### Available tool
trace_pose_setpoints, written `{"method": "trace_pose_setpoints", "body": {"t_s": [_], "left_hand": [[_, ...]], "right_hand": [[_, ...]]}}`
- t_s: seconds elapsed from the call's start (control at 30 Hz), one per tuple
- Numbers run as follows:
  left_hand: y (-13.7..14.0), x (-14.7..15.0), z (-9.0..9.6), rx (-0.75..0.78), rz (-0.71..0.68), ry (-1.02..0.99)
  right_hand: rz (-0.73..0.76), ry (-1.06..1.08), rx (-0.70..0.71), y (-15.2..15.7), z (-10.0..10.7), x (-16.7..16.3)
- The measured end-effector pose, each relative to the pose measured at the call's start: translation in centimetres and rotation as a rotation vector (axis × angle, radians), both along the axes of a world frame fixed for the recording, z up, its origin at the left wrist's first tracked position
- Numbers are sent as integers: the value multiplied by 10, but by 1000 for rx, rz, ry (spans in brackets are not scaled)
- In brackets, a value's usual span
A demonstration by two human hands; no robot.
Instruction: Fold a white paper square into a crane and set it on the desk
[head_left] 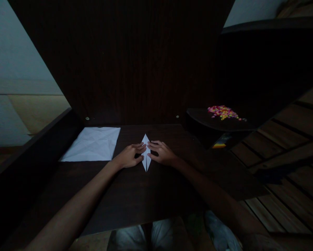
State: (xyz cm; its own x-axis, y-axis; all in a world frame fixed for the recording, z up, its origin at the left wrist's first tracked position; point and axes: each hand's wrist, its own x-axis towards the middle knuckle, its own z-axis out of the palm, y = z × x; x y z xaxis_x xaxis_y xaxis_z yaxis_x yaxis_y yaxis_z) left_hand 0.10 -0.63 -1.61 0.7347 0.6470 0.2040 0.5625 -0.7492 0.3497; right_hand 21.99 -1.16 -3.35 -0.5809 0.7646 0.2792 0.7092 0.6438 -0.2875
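A slim diamond of folded white paper lies on the dark desk, its points facing away from me and toward me. From the lower point a slit runs up its middle. My left hand rests at its left edge, with fingertips and thumb on the paper, spread apart. On the opposite edge, my right hand lies with its fingers stretched over the paper and its thumb lower down, apart from them. Both hands press the paper flat against the desk; neither is wrapped round it.
Creased white sheets lie to the left on the desk. On a curved shelf at right sits a heap of small colourful pieces. A tall dark panel closes the back, and a low side board borders the left.
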Motion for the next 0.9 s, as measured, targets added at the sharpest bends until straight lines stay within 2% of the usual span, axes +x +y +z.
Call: {"method": "trace_pose_setpoints", "body": {"t_s": [0.3,0.9], "left_hand": [[1,-8,1,-64,-97,-40],[2,-11,0,-105,-86,-42]], "right_hand": [[90,62,14,2,2,4],[124,26,-39,-2,8,7]]}}
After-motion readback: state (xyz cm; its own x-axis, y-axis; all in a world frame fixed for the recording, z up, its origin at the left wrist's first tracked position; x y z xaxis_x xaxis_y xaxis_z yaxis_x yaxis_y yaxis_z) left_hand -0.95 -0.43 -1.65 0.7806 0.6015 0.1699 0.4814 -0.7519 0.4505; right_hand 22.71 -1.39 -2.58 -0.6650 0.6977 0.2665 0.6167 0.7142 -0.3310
